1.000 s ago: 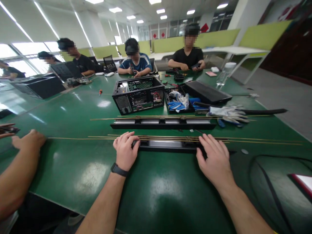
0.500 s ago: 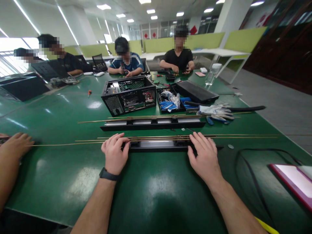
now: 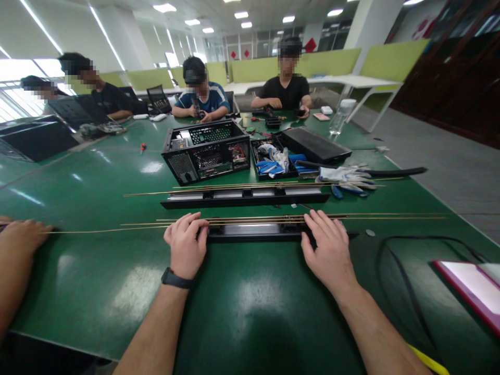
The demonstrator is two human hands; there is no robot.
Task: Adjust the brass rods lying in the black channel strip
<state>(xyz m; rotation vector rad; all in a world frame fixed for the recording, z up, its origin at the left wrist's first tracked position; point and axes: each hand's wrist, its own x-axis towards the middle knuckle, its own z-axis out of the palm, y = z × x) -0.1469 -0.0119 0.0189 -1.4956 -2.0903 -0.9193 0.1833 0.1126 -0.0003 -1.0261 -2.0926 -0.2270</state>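
Side by side, both my hands are at a long black rail (image 3: 250, 237) with a silvery inner strip and dark blocks. Thin golden rods (image 3: 255, 222) lie along its top and stick out past both ends. My left hand (image 3: 186, 247), wearing a dark wristband, is closed on the left end, thumb in front and fingers over the rods. My right hand (image 3: 328, 250) grips the right part the same way, its fingers bent over the far side. The fingertips are partly hidden. Beyond lies a second black rail (image 3: 242, 201) with similar golden rods (image 3: 187, 188).
An open black computer case (image 3: 207, 151) stands past the rails, beside a black box of gloves (image 3: 273, 160). Another glove (image 3: 346, 178) lies right. A neighbour's hand (image 3: 25, 237) touches a rod end at left. A black cable (image 3: 406, 276) loops near a red-edged pad (image 3: 474, 286).
My hands and the near rail stay almost still. Across the table, the person in black has drawn one hand back slightly.
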